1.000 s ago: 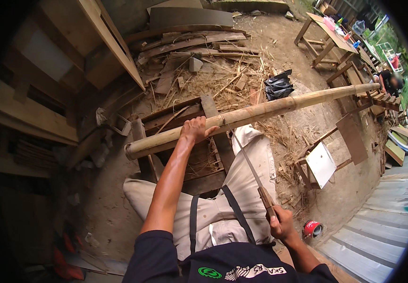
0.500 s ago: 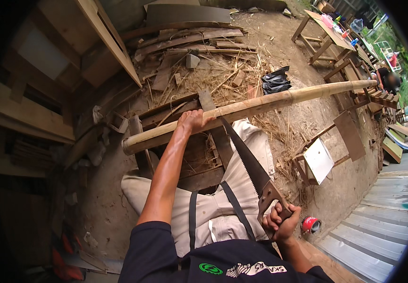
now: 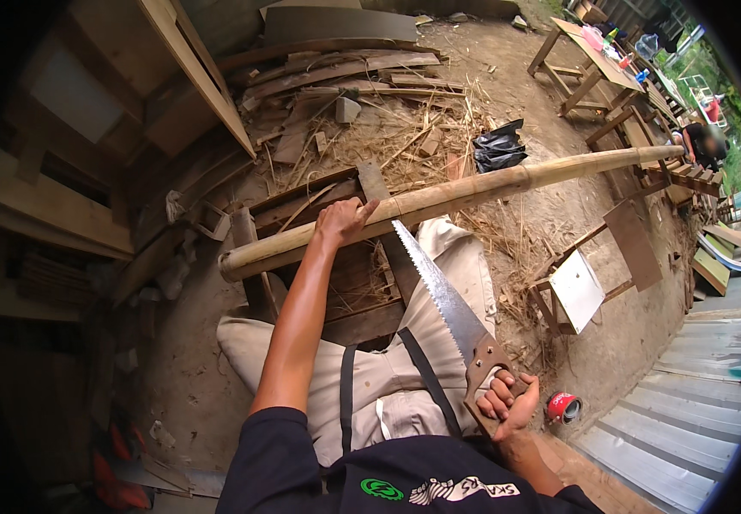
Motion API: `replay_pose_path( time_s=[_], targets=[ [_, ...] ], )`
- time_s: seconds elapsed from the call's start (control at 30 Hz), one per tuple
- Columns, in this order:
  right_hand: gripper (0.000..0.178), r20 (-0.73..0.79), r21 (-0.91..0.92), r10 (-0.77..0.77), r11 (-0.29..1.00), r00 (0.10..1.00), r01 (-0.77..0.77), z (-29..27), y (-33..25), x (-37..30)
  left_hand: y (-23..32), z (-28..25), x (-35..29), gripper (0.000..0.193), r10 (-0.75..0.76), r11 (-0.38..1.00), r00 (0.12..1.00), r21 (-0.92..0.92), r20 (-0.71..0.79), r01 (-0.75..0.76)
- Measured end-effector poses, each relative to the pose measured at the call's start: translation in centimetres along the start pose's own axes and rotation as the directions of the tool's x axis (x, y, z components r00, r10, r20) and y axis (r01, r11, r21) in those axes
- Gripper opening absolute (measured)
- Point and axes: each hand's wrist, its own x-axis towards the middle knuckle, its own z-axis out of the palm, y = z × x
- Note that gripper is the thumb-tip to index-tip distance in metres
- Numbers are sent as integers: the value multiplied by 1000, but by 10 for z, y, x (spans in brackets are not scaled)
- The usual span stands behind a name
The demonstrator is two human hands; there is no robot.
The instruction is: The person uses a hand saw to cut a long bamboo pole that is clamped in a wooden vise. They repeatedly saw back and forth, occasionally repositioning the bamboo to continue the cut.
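A right hand (image 3: 506, 404) wraps its fingers tightly around a saw (image 3: 449, 301) pointing toward 11 o'clock, its tip at the near edge of a bamboo pole (image 3: 476, 188). The left hand (image 3: 341, 221) clasps the pole from above, which stretches beneath it toward 8 and nearly 3 o'clock, across a wooden frame (image 3: 374, 182). A red can (image 3: 563, 408) lies at the right hand's 3 o'clock.

Right of the left hand (image 3: 341, 220), room above the pole (image 3: 473, 186) is free — below, a wooden frame (image 3: 363, 322) blocks.
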Motion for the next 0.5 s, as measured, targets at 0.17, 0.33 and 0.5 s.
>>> replay_pose_path(
  time_s=[0.17, 0.33, 0.5],
  targets=[
    [32, -4, -27, -2, 1000, 1000, 2, 8, -3, -5, 5, 1, -1, 87, -74, 994, 997, 77, 12, 72],
    [32, -24, -82, 13, 997, 1000, -15, 14, -7, -9, 7, 4, -2, 86, -86, 992, 996, 87, -34, 89],
    [32, -40, -48, 13, 999, 999, -14, 10, -5, -7, 4, 5, 1, 83, -89, 995, 995, 48, -53, 92]
  ],
)
